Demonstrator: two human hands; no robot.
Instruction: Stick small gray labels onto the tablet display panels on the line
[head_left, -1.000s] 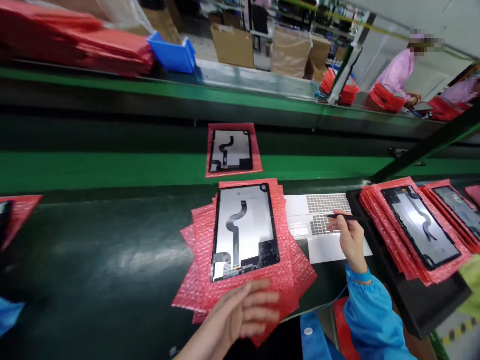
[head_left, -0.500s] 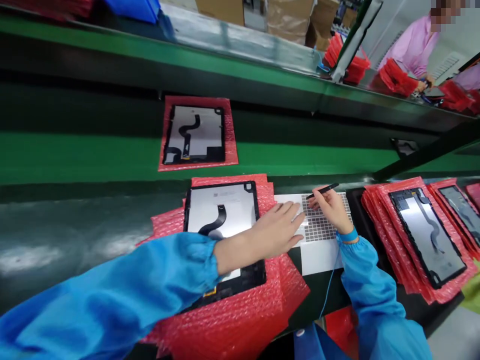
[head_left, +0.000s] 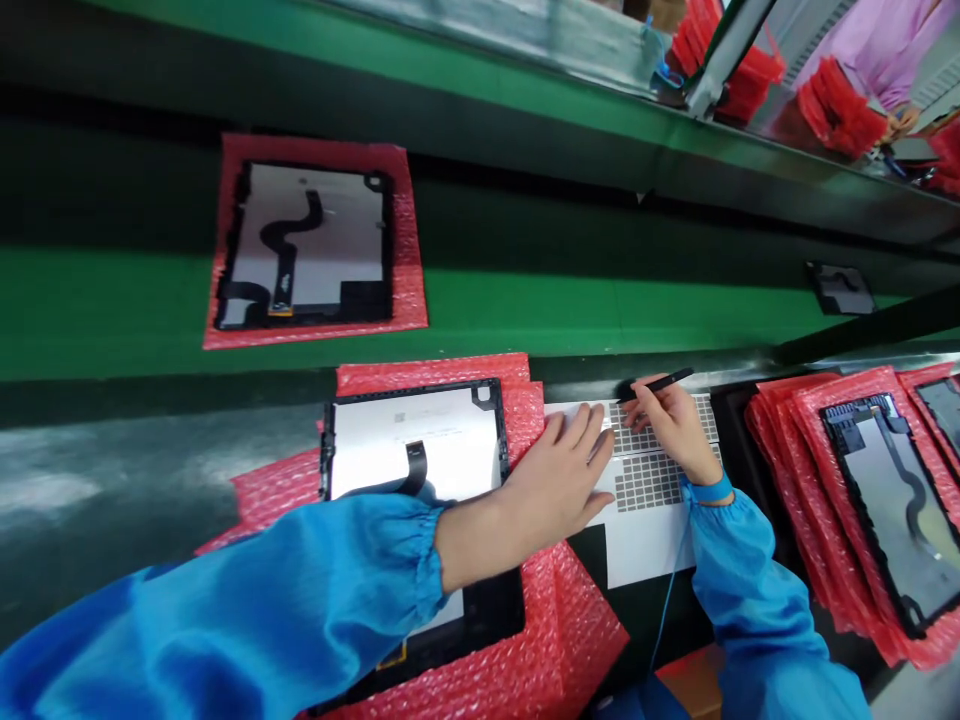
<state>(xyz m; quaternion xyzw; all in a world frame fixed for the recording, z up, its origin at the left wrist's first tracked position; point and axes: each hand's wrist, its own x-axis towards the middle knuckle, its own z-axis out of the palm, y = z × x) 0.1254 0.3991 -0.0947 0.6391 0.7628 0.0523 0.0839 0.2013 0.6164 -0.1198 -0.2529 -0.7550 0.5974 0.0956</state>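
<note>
On the grey-squared white sheet (head_left: 637,550) | left hand (head_left: 559,485) flat, grip spread | right hand (head_left: 675,425) grip pinching black stylus (head_left: 660,382)

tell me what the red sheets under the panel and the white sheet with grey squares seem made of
Red sheets: most likely plastic bubble wrap, glossy, going by the even dimpled bubbles and sheen. White sheet: looks like matte paper or a thin liner lying flat; the grey squares could be stick-on pads, too small to tell. The left hand rests on it.
</note>
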